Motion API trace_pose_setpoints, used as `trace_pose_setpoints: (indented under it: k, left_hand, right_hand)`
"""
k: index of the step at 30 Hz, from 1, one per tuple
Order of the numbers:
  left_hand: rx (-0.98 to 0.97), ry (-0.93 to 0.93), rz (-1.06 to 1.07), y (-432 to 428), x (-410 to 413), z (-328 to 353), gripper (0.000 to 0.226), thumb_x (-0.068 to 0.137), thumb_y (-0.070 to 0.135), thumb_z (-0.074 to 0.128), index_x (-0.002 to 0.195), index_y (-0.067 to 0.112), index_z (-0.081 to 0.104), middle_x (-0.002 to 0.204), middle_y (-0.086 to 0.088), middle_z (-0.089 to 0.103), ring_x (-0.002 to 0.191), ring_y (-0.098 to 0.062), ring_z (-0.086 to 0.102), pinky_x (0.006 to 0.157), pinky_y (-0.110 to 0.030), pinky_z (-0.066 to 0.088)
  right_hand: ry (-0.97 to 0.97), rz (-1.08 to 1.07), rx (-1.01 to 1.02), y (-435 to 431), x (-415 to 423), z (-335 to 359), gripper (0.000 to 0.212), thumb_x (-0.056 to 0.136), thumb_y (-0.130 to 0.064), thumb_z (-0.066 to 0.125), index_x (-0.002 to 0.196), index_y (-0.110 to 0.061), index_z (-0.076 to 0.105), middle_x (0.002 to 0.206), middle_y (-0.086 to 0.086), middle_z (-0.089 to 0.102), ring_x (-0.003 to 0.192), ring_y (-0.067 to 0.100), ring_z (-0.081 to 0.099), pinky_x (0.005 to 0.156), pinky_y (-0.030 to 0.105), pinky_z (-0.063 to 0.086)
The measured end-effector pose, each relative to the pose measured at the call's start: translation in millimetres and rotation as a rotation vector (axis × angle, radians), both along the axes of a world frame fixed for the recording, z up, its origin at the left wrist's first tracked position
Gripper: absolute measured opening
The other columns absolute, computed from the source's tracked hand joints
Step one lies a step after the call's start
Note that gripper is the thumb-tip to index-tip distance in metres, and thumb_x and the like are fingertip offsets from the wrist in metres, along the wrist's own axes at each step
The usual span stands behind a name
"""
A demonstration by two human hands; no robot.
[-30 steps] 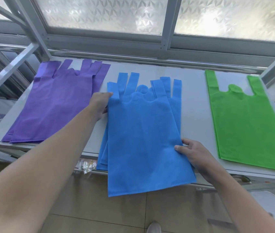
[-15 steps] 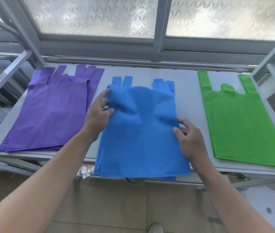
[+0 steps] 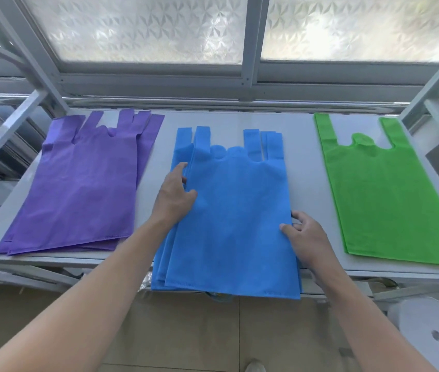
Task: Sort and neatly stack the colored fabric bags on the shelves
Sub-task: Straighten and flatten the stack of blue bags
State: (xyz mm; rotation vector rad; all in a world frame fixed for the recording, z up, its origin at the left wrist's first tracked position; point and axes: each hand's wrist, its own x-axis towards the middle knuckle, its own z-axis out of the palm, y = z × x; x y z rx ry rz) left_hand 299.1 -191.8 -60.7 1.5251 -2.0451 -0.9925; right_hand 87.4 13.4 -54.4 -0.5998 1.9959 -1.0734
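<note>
Head cam is showing the right hand (image 3: pixel 306 234) pinching the right edge of the blue bags (image 3: pixel 234 210), thumb on top and fingers curled in at the side. The left hand (image 3: pixel 175 194) is lying spread along the left edge, fingers stretching toward the far side and thumb resting flat on the fabric. The blue pile is sitting mid-shelf (image 3: pixel 304 157), its near end hanging over the front lip and its layers fanning out at the near left corner. Purple bags (image 3: pixel 84 183) are lying to the left and a green bag (image 3: pixel 390 189) to the right, both apart from it. Looks to me like they're squaring up the pile. I'd be nudging both side edges inward together, then sliding the lot farther back so nothing's drooping, and evening up the handles splaying at the far end.
</note>
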Motion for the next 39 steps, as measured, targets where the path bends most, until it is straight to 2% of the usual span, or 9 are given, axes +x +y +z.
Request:
trace_pose_setpoints:
  k: [5,10,14,18,20,23,29,34,39]
  left_hand:
    - [-0.012,0.012,-0.019,-12.8,-9.4,6.1,0.071,0.09,0.021,0.064,0.154,0.034,0.037,0.123,0.001,0.054,0.102,-0.019,0.059,0.084,-0.028,0.043]
    - [-0.109,-0.09,0.071,-53.9,-42.6,8.7,0.069,0.093,0.042,0.067,0.151,0.022,0.036,0.126,-0.008,0.064,0.118,-0.032,0.06,0.097,-0.043,0.047]
    - [-0.043,-0.063,0.146,-85.7,-62.3,7.0,0.074,0.087,0.052,0.074,0.144,0.019,0.04,0.129,-0.01,0.064,0.12,-0.033,0.06,0.097,-0.043,0.048]
    - [-0.151,-0.157,-0.003,-96.3,-70.9,3.5,0.067,0.092,0.026,0.073,0.149,0.023,0.037,0.13,-0.012,0.063,0.121,-0.035,0.06,0.098,-0.045,0.049]
    - [-0.212,-0.126,-0.128,-99.3,-70.6,1.5,0.067,0.095,0.013,0.066,0.152,0.03,0.037,0.135,-0.01,0.06,0.123,-0.032,0.059,0.101,-0.044,0.047]
    - [-0.313,-0.022,-0.218,-102.6,-66.4,0.3,0.069,0.096,0.005,0.06,0.153,0.038,0.037,0.148,0.0,0.055,0.129,-0.026,0.054,0.107,-0.042,0.044]
    - [-0.219,-0.076,-0.099,-104.2,-60.4,-15.5,0.082,0.086,-0.006,0.044,0.157,0.034,0.035,0.143,-0.001,0.048,0.121,-0.032,0.053,0.1,-0.043,0.049]
    - [-0.226,-0.185,0.142,-90.3,-69.7,-19.4,0.056,0.09,0.019,0.071,0.14,0.012,0.047,0.144,-0.013,0.034,0.131,-0.034,0.039,0.103,-0.044,0.045]
    - [-0.092,-0.228,0.249,-93.0,-81.5,-5.2,0.062,0.089,0.015,0.075,0.137,0.001,0.039,0.135,-0.022,0.05,0.125,-0.04,0.052,0.1,-0.044,0.047]
  right_hand:
    - [0.036,0.04,0.02,-5.8,-6.0,1.8,0.032,0.098,-0.014,0.06,0.127,-0.026,0.055,0.09,-0.005,0.08,0.086,0.021,0.077,0.089,0.048,0.059]
    - [0.121,0.093,0.023,-37.9,-30.4,11.3,0.056,0.093,-0.022,0.065,0.142,-0.035,0.041,0.103,0.004,0.074,0.092,0.027,0.072,0.081,0.041,0.056]
    - [0.054,0.081,-0.002,-91.9,-66.1,11.9,0.065,0.082,-0.03,0.068,0.143,-0.032,0.045,0.11,0.007,0.073,0.098,0.027,0.074,0.09,0.05,0.06]
    - [0.014,-0.056,-0.048,-136.5,-83.6,9.2,0.05,0.095,-0.026,0.071,0.14,-0.017,0.051,0.118,0.007,0.068,0.095,0.026,0.072,0.065,0.034,0.057]
    - [0.029,-0.118,-0.055,-149.8,-89.7,4.9,0.048,0.093,-0.026,0.076,0.135,-0.012,0.057,0.119,0.008,0.067,0.096,0.024,0.071,0.068,0.035,0.059]
    - [-0.03,-0.166,-0.079,-161.6,-93.4,0.0,0.012,0.09,-0.013,0.079,0.097,-0.012,0.069,0.095,0.009,0.073,0.086,0.028,0.074,0.069,0.039,0.062]
    - [0.263,-0.115,0.015,-164.4,-93.6,-8.2,0.018,0.086,-0.02,0.077,0.078,-0.01,0.066,0.09,0.009,0.074,0.088,0.031,0.073,0.081,0.048,0.063]
    - [0.516,0.149,0.184,-172.1,-90.9,6.1,0.042,0.093,-0.042,0.072,0.081,-0.005,0.055,0.083,0.006,0.059,0.079,0.029,0.059,0.054,0.033,0.039]
    - [0.595,0.228,0.348,-183.8,-97.8,8.9,0.047,0.088,-0.048,0.076,0.074,-0.012,0.049,0.081,0.002,0.055,0.065,0.016,0.048,0.055,0.032,0.036]
